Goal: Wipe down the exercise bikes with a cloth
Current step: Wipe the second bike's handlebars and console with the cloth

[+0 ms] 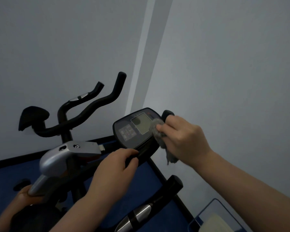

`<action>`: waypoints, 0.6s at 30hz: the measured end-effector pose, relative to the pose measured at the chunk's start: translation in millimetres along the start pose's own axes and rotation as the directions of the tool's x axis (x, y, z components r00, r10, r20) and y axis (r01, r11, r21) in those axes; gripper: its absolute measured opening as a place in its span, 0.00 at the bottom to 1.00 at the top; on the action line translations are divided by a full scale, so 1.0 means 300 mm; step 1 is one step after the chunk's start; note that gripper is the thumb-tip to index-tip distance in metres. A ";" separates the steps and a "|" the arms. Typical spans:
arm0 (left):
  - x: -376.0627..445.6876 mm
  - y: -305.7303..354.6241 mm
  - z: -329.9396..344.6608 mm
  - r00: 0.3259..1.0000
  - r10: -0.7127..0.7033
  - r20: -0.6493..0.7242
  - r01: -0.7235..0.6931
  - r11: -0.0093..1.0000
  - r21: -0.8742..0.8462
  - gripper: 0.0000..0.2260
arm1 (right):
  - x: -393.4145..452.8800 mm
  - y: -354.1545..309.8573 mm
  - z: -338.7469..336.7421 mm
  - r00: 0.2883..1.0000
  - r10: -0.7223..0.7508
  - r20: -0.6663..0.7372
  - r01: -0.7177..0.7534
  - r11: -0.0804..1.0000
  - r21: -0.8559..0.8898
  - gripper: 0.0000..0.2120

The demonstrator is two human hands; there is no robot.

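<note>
While the grey cloth is bunched against the right edge of the bike's console, the right hand holds it with curled fingers, the thumb pressing the wad onto the console face just beside the pale display screen. A loose tail of the cloth hangs down below that hand, past the console's lower corner. Behind the knuckles, a black handlebar end pokes out. The left hand sits lower and to the left of the cloth, well clear of it, its fingers curled over the black bar at the console's lower edge and gripping it. A button panel lies on the console to the left of the screen. Further left stands a second exercise bike with a silver housing, black curving handlebars and a black padded rest. Blue floor shows under the frames, with a dark skirting strip along the pale wall. At bottom right, a blue-rimmed container is partly in view.
</note>
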State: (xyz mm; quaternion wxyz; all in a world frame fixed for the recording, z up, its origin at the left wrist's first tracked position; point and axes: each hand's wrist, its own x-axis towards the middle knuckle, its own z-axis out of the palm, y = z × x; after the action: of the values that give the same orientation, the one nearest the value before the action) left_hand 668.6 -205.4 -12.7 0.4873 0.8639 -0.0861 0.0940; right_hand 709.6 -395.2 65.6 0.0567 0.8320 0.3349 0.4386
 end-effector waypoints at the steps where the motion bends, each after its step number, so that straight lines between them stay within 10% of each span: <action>1: 0.002 0.006 0.008 1.000 -0.005 -0.003 0.005 1.000 0.000 0.12 | 0.010 0.016 -0.008 0.998 0.001 -0.055 0.000 1.000 0.003 0.05; 6: 0.011 0.021 0.030 0.999 -0.039 -0.014 0.039 0.999 -0.004 0.11 | 0.014 0.046 -0.020 0.965 0.163 -0.206 -0.159 0.987 0.036 0.03; 10: 0.013 0.017 0.025 0.998 -0.063 -0.002 0.063 0.998 -0.017 0.10 | 0.084 0.177 -0.109 0.517 0.778 -0.356 -0.633 0.628 0.453 0.06; 18: 0.033 -0.006 -0.012 0.992 -0.039 0.121 0.042 0.999 -0.024 0.11 | 0.011 -0.037 -0.025 -0.006 0.979 0.204 -0.433 -0.187 0.882 0.04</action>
State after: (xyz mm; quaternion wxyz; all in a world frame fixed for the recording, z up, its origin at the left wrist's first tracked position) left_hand 678.3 -202.0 -10.0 0.4943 0.8631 -0.0991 0.0305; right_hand 699.5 -386.2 68.3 -0.7144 0.5616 -0.1347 0.3951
